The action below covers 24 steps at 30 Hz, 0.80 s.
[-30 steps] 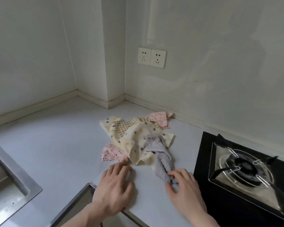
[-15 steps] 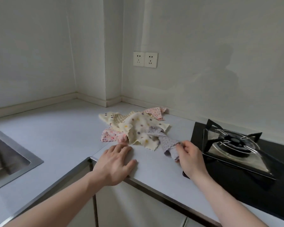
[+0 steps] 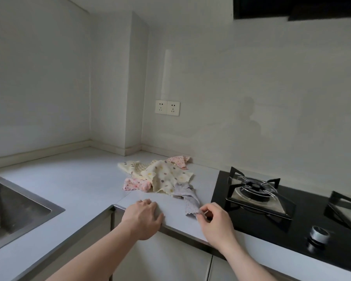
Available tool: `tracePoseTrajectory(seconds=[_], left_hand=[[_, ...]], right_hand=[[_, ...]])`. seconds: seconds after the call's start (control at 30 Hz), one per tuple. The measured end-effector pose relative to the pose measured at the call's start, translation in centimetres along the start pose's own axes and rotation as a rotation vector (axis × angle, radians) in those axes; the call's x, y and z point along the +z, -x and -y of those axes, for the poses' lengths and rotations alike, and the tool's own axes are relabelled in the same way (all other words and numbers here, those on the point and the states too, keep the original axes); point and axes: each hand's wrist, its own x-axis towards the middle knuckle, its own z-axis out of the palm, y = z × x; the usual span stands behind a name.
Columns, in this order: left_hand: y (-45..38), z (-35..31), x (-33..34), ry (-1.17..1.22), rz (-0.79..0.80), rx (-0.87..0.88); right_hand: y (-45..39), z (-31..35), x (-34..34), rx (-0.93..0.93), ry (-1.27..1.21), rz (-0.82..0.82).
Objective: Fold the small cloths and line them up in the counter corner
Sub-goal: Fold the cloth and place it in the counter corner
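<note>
Right hand pinching grey cloth corner, left hand flat on counter beside

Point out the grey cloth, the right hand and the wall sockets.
grey cloth [image 3: 187,196]: head view, its middle stretch.
right hand [image 3: 216,222]: head view, back of the hand.
wall sockets [image 3: 167,108]: head view, between both plates.

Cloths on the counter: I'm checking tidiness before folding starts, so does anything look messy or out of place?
Yes. The cloths lie in a crumpled, overlapping heap, none folded. The right hand pinches a corner of the grey cloth, which trails out toward the counter edge, near the stove.
</note>
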Motion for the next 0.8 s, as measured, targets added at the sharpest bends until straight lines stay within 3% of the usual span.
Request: tracePoseTrajectory(seconds=[0.37, 0.5, 0.6, 0.8], left_hand=[[0.3, -0.3, 1.6, 0.071, -0.059, -0.044], [0.8, -1.1, 0.2, 0.140, -0.026, -0.048], [1.9, -2.7, -1.8, 0.188, -0.103, 0.022], [4.2, -6.5, -6.8, 0.628, -0.247, 0.178]], right_hand=[[-0.3, -0.6, 0.1, -0.063, -0.099, -0.044], [-0.1, 1.0, -0.7, -0.067, -0.146, -0.070], [-0.5, 3.4, -2.8, -0.066, -0.237, -0.117], [-0.3, 8.1, -8.2, -0.125, -0.242, -0.114]])
